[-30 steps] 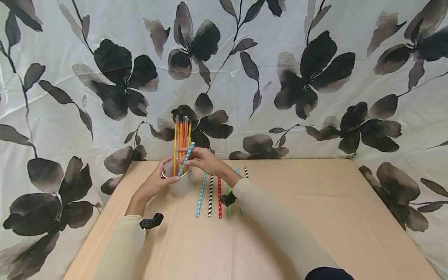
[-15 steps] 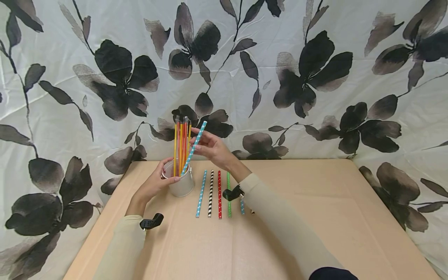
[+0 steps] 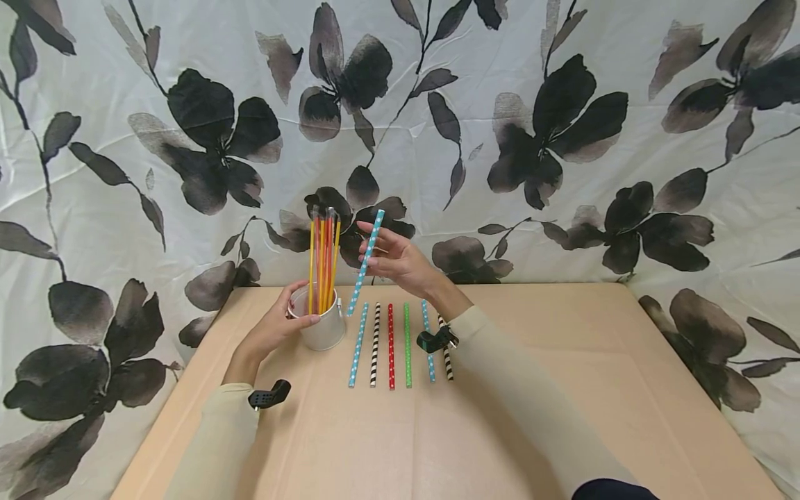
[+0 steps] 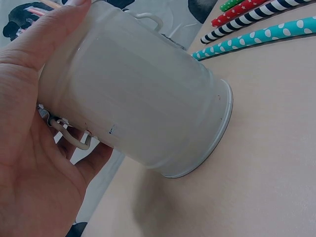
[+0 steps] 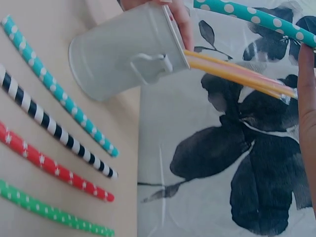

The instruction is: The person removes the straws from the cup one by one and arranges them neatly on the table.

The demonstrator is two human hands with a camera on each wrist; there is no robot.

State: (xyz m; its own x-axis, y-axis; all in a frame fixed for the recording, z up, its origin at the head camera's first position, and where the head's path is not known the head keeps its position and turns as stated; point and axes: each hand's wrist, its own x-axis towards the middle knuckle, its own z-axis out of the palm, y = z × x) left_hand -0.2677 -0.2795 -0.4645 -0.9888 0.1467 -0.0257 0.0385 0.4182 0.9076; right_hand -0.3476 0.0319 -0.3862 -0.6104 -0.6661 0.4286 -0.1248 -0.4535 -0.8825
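Observation:
My left hand (image 3: 275, 330) grips the rim of a small white metal bucket (image 3: 326, 335), thumb across its near side. Several thin yellow and orange sticks (image 3: 323, 260) with clear tips stand upright in the bucket. Just right of the bucket, my right hand (image 3: 406, 265) pinches a blue paper straw (image 3: 358, 288) with white dots. This straw is slightly tilted, its lower end outside the bucket beside the rim. In the right wrist view the held straw (image 5: 256, 17) crosses the top corner, with one finger (image 5: 307, 98) touching it.
On the wooden table (image 3: 375, 444), right of the bucket, lies a row of paper straws: blue dotted (image 3: 358, 347), black-and-white striped (image 3: 375, 347), red (image 3: 391, 347), green (image 3: 407, 347), another blue (image 3: 428, 340) and another striped (image 3: 446, 361). A floral cloth (image 3: 450, 42) hangs behind.
The right hand has lifted the blue dotted straw up and rightward, out of the bucket's mouth to beside it. The left hand stays on the bucket.

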